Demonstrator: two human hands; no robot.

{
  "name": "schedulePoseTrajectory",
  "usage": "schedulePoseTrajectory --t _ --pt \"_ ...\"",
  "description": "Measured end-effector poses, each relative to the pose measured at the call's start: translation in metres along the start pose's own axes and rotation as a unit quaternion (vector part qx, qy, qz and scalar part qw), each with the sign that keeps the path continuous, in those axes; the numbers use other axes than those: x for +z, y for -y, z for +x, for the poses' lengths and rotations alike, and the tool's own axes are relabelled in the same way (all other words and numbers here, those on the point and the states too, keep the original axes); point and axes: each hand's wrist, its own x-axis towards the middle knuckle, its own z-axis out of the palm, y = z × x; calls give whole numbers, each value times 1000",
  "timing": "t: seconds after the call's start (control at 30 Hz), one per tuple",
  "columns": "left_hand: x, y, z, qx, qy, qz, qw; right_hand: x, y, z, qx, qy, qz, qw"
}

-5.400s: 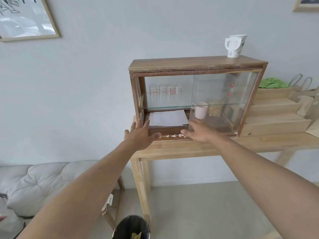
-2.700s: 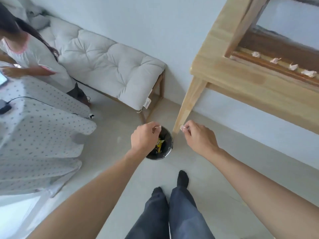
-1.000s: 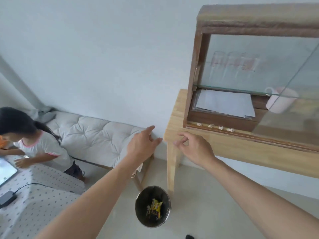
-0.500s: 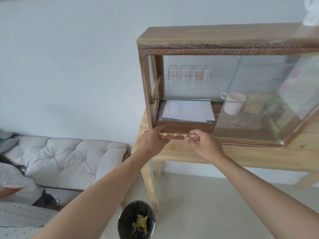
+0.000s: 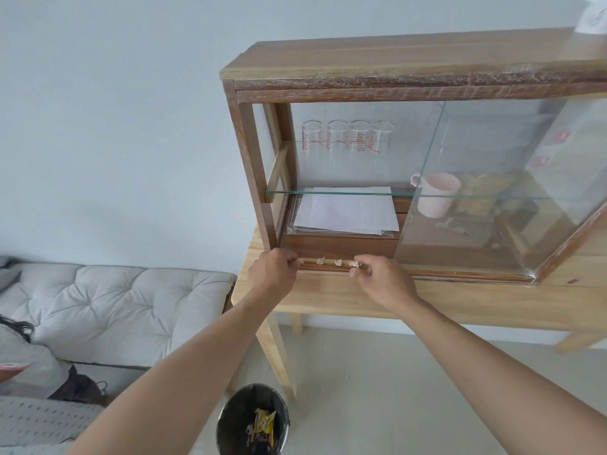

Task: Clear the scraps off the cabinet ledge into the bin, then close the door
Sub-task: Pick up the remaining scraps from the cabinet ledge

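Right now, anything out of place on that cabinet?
Yes: small pale crumpled scraps lie along the wooden cabinet's front ledge, in the sliding glass door's track, between the left hand and right hand. The door stands slid open.

The cabinet (image 5: 394,83) is built of dark, rough-grained wood with a clear, glossy glass door (image 5: 492,192). The bench (image 5: 460,300) is of pale, smooth wood; the bin (image 5: 230,421) looks dark and shiny.
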Motion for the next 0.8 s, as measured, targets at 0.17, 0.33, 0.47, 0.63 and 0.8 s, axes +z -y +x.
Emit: schedulePoseTrajectory --t 0.17,0.33,0.47,0.63,0.8 --pt "-2 1 3 6 -5 -5 1000 6 1 5 7 -45 -20 999" --pt "-3 -2 0 5 0 -18 1000 6 6 7 -29 -82 -1 996" --pt "-3 0 -4 3 -9 -23 1000 10 16 14 -67 -65 -13 996" --pt "-6 2 -5 10 -4 -25 1000 11 21 20 -86 -41 -42 995" --pt "-3 -8 -2 8 23 -30 999 10 27 22 -110 -24 -105 988"
